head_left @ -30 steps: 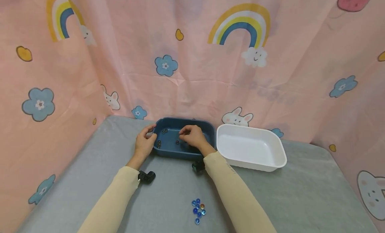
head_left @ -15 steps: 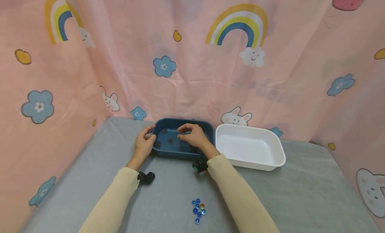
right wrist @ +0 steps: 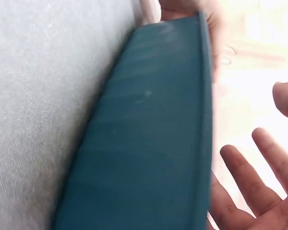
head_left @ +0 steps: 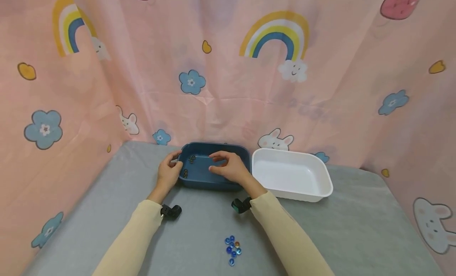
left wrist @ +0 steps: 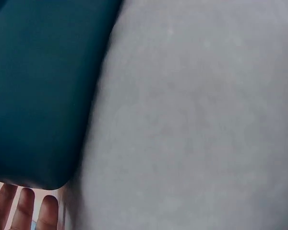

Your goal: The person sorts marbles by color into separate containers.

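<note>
A dark blue rectangular basin (head_left: pixel 206 185) stands on the grey cloth in the head view. My left hand (head_left: pixel 169 174) holds its left end, thumb and fingers at the rim; three of its fingertips show below that end in the left wrist view. Inside, small dark marbles (head_left: pixel 192 159) lie at the far left, and a second dark group (head_left: pixel 185 173) sits nearer the front. Over the basin's right half hovers my right hand (head_left: pixel 229 167), its thumb and fingers apart and nothing seen between them. The right wrist view shows these fingers (right wrist: pixel 249 184) loosely spread above the rim.
A white basin (head_left: pixel 292 175) stands right beside the blue one, with no contents seen. Several blue glass marbles (head_left: pixel 231 250) and an amber one (head_left: pixel 237 244) lie on the cloth (head_left: pixel 199 228) between the forearms. A pink printed curtain (head_left: pixel 228 118) hangs behind.
A single dark marble rolled left from below the right hand to the far-left group. My right hand's thumb and fingers spread apart. The left hand stays at the basin's end.
</note>
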